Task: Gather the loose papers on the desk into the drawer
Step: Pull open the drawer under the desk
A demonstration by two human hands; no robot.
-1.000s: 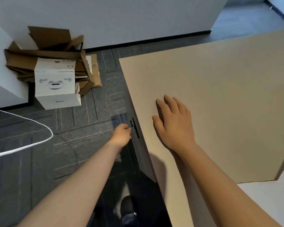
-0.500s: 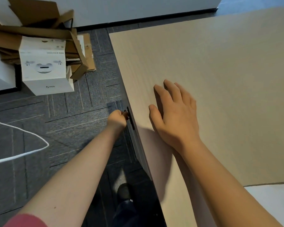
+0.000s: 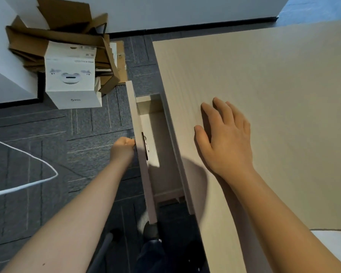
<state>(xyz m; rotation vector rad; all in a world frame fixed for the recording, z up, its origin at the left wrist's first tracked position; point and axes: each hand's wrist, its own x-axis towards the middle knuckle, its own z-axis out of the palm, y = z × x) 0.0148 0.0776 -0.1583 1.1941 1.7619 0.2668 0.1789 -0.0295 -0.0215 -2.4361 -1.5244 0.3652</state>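
My left hand [image 3: 122, 149] is curled into a fist on the front of the drawer [image 3: 161, 146], right at the dark handle [image 3: 145, 146]. My fingers are wrapped tight on the handle, but the handle itself is mostly hidden behind the drawer front. The drawer sticks out from the left side of the desk [image 3: 264, 95], so there is an open gap next to the desk edge. I can see the pale inside of the drawer, and it looks bare where I can see it. My right hand [image 3: 224, 142] lies flat on the desk top, close to the desk's left edge, with fingers spread and holding nothing. The part of the desk top I can see is smooth, light wood, and I cannot see any papers on it. On the gray carpet floor [image 3: 77, 154], well away from the desk's left side, a white box [image 3: 71, 79] sits in front of a pile of brown cardboard [image 3: 53, 36]. A thin white cable [image 3: 37, 162] loops farther left of the desk. Down below the drawer, near the desk, I see my dark shoe [image 3: 150, 230].
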